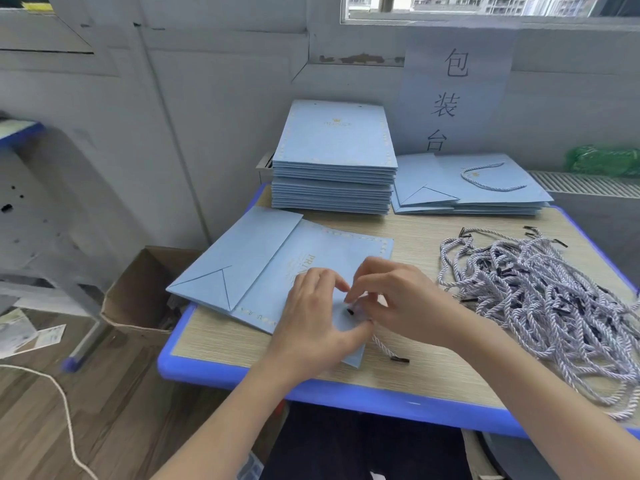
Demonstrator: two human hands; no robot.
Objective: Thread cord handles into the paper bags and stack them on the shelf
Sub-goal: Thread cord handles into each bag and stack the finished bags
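paper bag (277,271) under both hands, cord (384,346) pinched

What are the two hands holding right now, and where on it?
Right hand pinches the cord near its black tip; left hand grips the paper bag's top edge.

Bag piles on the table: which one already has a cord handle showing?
The low pile at back right: a looped cord handle lies on its top bag. The taller stack left of it shows none.
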